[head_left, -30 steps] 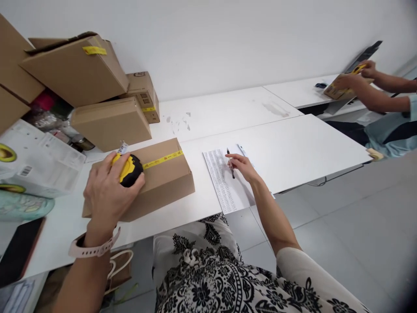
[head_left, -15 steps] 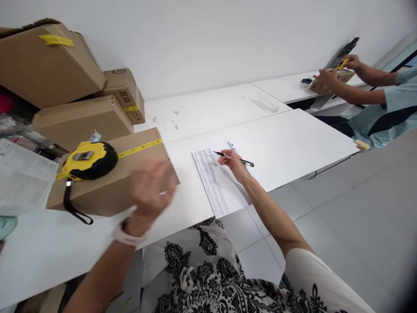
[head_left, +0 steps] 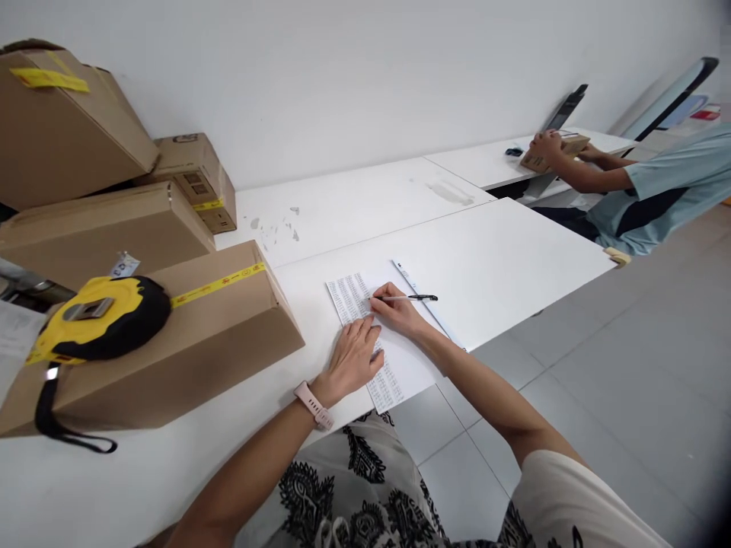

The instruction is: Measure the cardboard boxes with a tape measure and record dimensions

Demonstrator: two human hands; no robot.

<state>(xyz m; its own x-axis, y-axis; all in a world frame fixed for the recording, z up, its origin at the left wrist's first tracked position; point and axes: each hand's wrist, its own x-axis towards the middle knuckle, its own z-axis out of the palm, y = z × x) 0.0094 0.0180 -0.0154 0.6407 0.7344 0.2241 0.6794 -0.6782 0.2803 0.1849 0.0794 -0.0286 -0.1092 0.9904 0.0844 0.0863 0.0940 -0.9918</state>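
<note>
A sheet of paper [head_left: 414, 367] with printed columns along its left side lies on the white table, its near corner reaching past the edge. My right hand [head_left: 395, 310] is closed around a black and clear pen [head_left: 419, 297], whose tip meets the sheet among the printed columns. Flat on the paper's left part rests my left hand [head_left: 355, 354], fingers stretched out and pointing away from me. A pale pink band [head_left: 314, 405] circles my left wrist. Partly under the sheet's right side, a blue-white strip [head_left: 426, 301] shows.
To the left, a yellow and black tape measure [head_left: 106, 316] sits on a cardboard box [head_left: 228, 335] with yellow tape across it. More cardboard boxes [head_left: 68, 137] are stacked behind. At the far right, a co-worker [head_left: 656, 190] in light blue handles a small box [head_left: 534, 161].
My left hand has come from beside the large box down onto the paper. The right hand's pen tip has moved down to the sheet. The co-worker's hands have shifted on the small box.
</note>
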